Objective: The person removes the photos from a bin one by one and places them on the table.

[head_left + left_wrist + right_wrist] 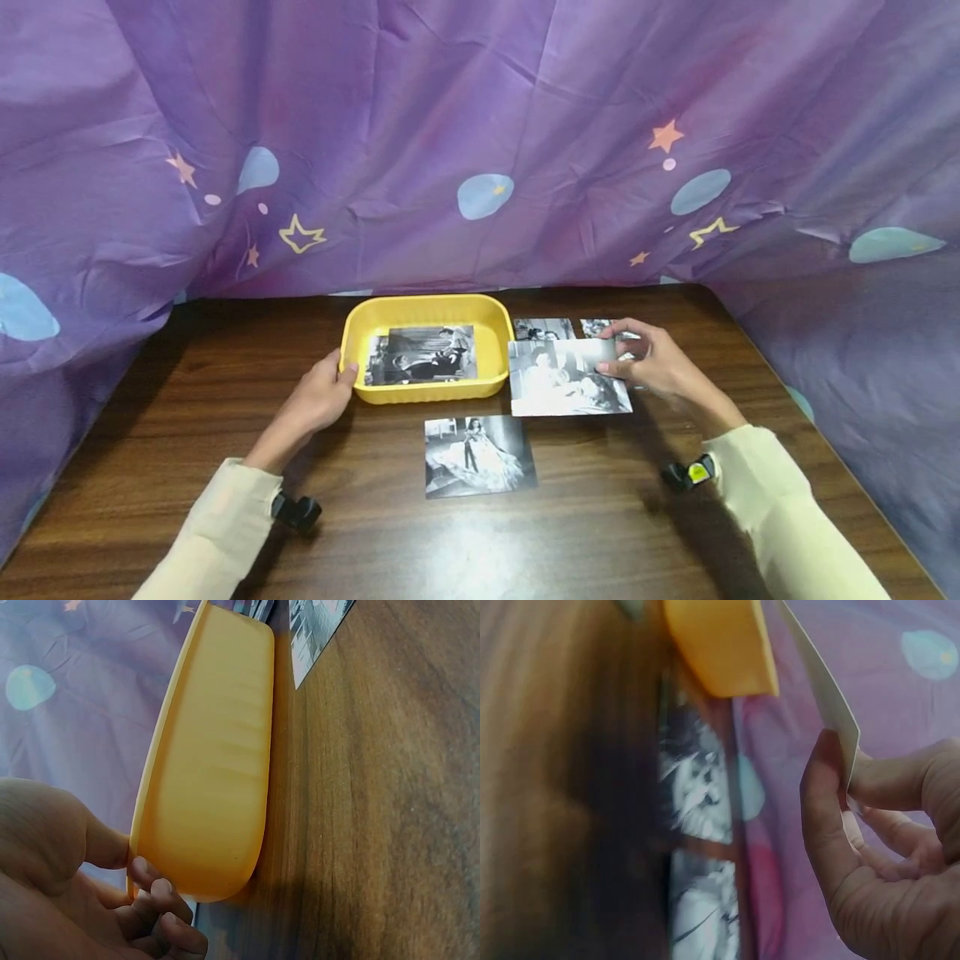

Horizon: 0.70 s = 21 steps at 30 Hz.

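Observation:
A yellow plastic basin (427,392) stands toward the back of the table with black-and-white photos (435,357) lying inside. My left hand (324,392) grips its left end, thumb at the rim and fingers on the outer wall, as the left wrist view shows (97,877). Just right of the basin, my right hand (648,358) pinches a black-and-white photo (566,383) by its right edge. In the right wrist view this photo (829,697) is seen nearly edge-on, raised above the table between thumb and fingers.
Another photo (480,457), of a figure in a wide gown, lies on the wooden table (585,533) in front of the basin. Behind the held photo lie more photos (543,328), partly hidden. A purple curtain (420,125) with stars hangs along the table's back edge.

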Motion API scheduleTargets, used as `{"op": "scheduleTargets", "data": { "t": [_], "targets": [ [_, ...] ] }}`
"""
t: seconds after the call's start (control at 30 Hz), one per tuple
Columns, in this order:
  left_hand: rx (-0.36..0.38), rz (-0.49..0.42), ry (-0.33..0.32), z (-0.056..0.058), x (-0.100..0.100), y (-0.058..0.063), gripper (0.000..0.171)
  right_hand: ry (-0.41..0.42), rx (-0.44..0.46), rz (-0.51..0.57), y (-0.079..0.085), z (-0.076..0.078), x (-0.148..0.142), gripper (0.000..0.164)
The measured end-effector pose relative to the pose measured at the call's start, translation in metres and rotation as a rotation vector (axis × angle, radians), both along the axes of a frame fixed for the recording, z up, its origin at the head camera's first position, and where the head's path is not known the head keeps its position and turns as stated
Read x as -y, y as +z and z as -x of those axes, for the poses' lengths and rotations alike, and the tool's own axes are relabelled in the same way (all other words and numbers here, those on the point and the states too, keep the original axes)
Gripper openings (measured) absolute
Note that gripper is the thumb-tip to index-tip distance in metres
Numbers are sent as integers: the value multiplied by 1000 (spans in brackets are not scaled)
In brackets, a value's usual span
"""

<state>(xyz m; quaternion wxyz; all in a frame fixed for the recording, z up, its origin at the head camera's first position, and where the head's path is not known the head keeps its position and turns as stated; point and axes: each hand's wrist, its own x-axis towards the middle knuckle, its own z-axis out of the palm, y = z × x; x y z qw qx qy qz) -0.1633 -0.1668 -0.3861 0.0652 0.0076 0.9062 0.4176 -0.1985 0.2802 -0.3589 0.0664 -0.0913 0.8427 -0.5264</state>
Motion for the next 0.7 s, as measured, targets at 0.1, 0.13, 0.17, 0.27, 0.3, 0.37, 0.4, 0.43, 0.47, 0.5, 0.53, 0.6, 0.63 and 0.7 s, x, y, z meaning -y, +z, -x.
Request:
{"op": "scheduleTargets", "data": {
  "t": [0.1, 0.13, 0.17, 0.27, 0.3, 0.37, 0.4, 0.43, 0.47, 0.5, 0.53, 0.6, 0.63, 0.7],
  "targets": [
    [10, -4, -7, 0, 0, -1, 48, 20, 12, -8, -10, -8, -12, 50],
    [18, -6, -5, 1, 0, -1, 49, 23, 18, -10, -13, -10, -15, 51],
    [26, -9, -5, 2, 0, -1, 50, 26, 28, -12, -17, -12, -19, 51],
    [33, -10, -3, 3, 1, -1, 51, 33, 48, -23, -26, -16, -28, 50],
    [32, -10, -1, 3, 0, -2, 50, 44, 47, -30, -28, -18, -30, 50],
    [33, -12, 0, 3, 0, -2, 50, 59, 37, -45, -33, -20, -33, 48],
    [33, -10, 1, 2, 0, -2, 50, 73, 28, -54, -35, -21, -34, 47],
    [33, -9, 2, 2, 0, -1, 50, 85, 22, -62, -37, -22, -35, 47],
    [35, -7, 3, 2, 0, -1, 50, 97, 11, -72, -38, -22, -35, 46],
    [36, -6, 5, 2, 0, -1, 50, 108, 6, -77, -40, -23, -36, 46],
    [37, -7, 5, 2, -1, -1, 50, 111, 4, -81, -41, -24, -36, 46],
    [35, -8, 8, 2, -1, -1, 49, 121, 4, -90, -44, -25, -36, 46],
    [31, -8, 9, 2, -1, -1, 49, 122, 6, -95, -45, -25, -37, 46],
    [25, -11, 9, 2, -1, -1, 48, 119, 4, -114, -47, -26, -37, 46]
  ]
}}
